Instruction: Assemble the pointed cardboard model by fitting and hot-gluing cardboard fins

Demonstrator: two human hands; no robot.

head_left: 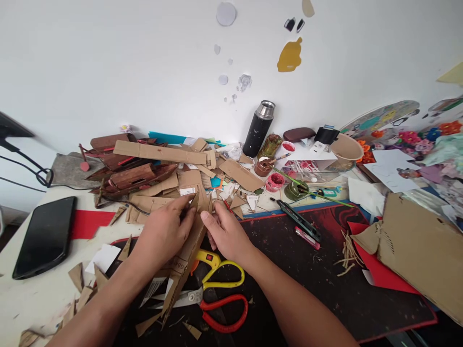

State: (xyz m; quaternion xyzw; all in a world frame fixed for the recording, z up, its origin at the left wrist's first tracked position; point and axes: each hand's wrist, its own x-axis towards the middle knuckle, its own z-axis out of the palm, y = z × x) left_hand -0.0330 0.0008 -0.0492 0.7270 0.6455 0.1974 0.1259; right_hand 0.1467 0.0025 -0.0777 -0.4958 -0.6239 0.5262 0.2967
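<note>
A long, narrow folded cardboard piece [188,248] with pointed ends slants between my two hands above the dark mat. My left hand [164,231] pinches its left wall near the far end, thumb and forefinger closed on it. On the opposite wall, my right hand [227,231] grips with the thumb on top and the fingers partly hidden behind. Beneath the cardboard lie scissors [224,311] with one red and one yellow handle, their blades partly covered. A yellow tool with an orange part, perhaps a glue gun [209,259], shows just beyond the scissors.
Brown boat models [133,178] and cardboard scraps [242,174] crowd the back. A black thermos [258,127] stands by paint pots [275,181]. A utility knife [298,220] lies right on the mat [289,270], a phone [45,236] left. A large cardboard sheet [427,250] lies far right.
</note>
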